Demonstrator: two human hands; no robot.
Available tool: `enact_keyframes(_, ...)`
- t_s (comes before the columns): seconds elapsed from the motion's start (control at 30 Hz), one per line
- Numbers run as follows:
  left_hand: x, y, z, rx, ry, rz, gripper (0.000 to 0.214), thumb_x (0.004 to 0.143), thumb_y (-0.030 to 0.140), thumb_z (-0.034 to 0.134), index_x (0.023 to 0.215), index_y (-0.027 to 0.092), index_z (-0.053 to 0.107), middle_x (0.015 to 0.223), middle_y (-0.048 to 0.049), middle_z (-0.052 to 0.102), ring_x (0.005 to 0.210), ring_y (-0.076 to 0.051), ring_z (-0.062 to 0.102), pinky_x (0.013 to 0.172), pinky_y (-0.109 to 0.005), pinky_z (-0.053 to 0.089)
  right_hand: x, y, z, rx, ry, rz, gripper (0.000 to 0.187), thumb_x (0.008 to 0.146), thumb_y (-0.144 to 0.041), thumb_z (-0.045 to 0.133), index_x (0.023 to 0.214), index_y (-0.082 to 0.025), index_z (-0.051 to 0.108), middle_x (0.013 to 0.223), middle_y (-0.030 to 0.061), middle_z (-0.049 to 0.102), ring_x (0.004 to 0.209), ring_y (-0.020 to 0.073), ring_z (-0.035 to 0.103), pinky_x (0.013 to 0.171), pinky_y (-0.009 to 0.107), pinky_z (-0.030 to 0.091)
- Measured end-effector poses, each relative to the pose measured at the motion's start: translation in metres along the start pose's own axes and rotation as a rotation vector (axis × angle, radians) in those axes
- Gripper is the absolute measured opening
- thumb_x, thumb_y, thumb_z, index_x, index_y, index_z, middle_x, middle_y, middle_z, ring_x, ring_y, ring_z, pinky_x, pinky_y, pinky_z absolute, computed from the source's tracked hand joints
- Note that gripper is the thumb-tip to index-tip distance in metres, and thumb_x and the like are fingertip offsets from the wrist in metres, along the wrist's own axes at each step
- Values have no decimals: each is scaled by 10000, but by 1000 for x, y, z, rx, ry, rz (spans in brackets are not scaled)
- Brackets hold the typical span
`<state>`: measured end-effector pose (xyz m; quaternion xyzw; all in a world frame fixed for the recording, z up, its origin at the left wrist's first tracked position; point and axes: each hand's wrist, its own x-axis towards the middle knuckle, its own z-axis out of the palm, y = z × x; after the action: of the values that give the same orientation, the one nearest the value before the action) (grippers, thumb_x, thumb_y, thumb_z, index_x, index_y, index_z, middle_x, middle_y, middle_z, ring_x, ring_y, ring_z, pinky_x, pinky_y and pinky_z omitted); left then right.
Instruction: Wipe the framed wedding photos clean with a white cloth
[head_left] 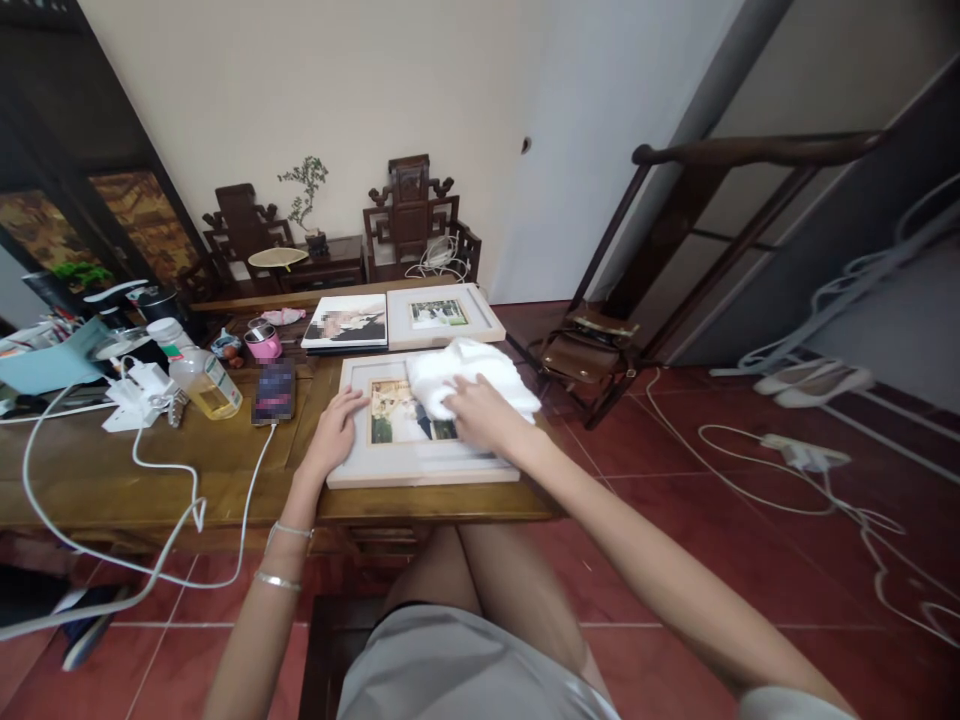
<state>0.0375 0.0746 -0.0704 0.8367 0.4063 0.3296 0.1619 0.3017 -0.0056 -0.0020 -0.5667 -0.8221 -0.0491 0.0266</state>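
A white-framed photo lies flat at the near edge of the wooden table. My left hand rests flat on the frame's left border, fingers stretched out. My right hand presses a crumpled white cloth onto the glass at the frame's upper right, fingers curled over the cloth. The cloth hides part of the picture.
Behind lie a second white-framed photo and a photo book. To the left are a phone on a white cable, a bottle of yellow liquid, a pink cup and a charger block. A brown bag and cables sit on the red floor at right.
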Motion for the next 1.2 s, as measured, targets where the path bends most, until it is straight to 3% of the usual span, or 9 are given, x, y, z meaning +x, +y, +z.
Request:
enact_keyframes(0.2,0,0,1,4,-7,15,521,793,6,370,1191,176,659,1336,-79,582,1369,-224,404,1166,-488,296,-85,-34,-13,202,-14,-82,334,736,-13,450,949,-128,680,1192,185,647,1218,310,535,1080,493,283)
enact_keyframes(0.37,-1,-1,-1,1,-30,33,523,799,14,363,1199,185,653,1354,-76,566,1387,-224,374,1167,-499,283,-47,3,7,329,91,119,192,856,-169,462,895,-137,647,959,145,709,1010,296,634,1002,448,357)
enact_keyframes(0.47,-1,-2,-2,1,-41,40,527,805,13,346,1207,174,646,1363,-82,558,1392,-218,366,1169,-490,278,-2,29,13,409,144,214,255,912,-265,440,1010,-124,628,1041,165,697,1027,306,625,911,393,427)
enact_keyframes(0.6,-1,-2,-2,-11,-31,34,516,810,13,347,1198,163,652,1353,-88,566,1385,-218,378,1168,-477,286,29,37,12,332,126,249,298,876,-135,415,1098,-104,613,1241,220,604,1231,348,512,957,464,410)
enact_keyframes(0.7,0,0,0,-15,-15,27,515,805,5,355,1186,171,659,1337,-83,581,1378,-216,392,1167,-473,294,13,23,9,257,25,180,360,815,-41,416,1113,-82,615,1343,264,507,1364,364,376,1007,542,376)
enact_keyframes(0.83,0,0,2,-9,-8,15,519,794,-4,355,1178,159,664,1333,-94,583,1377,-222,392,1166,-476,296,-49,-7,2,256,-69,34,438,752,21,404,1103,-93,640,1381,247,492,1467,341,159,1089,644,250)
enact_keyframes(0.97,-2,-2,3,-8,-27,26,522,801,4,359,1201,167,652,1354,-91,567,1379,-221,389,1167,-471,292,-97,-29,-3,315,-97,-24,473,670,45,406,1006,-150,676,1484,172,422,1473,327,134,1099,687,196)
enact_keyframes(1.07,-2,-2,0,-23,-45,46,523,807,14,361,1216,176,644,1358,-86,563,1380,-218,388,1167,-472,289,-92,-27,1,303,-78,-1,438,698,23,414,1017,-139,668,1460,194,447,1470,323,153,1102,679,190)
enact_keyframes(1.2,-1,-1,-3,-17,-61,61,524,805,16,353,1220,149,643,1359,-102,561,1385,-221,380,1167,-465,287,-42,-2,12,257,-9,112,389,777,-44,427,1104,-103,627,1412,246,477,1456,310,219,1097,630,232)
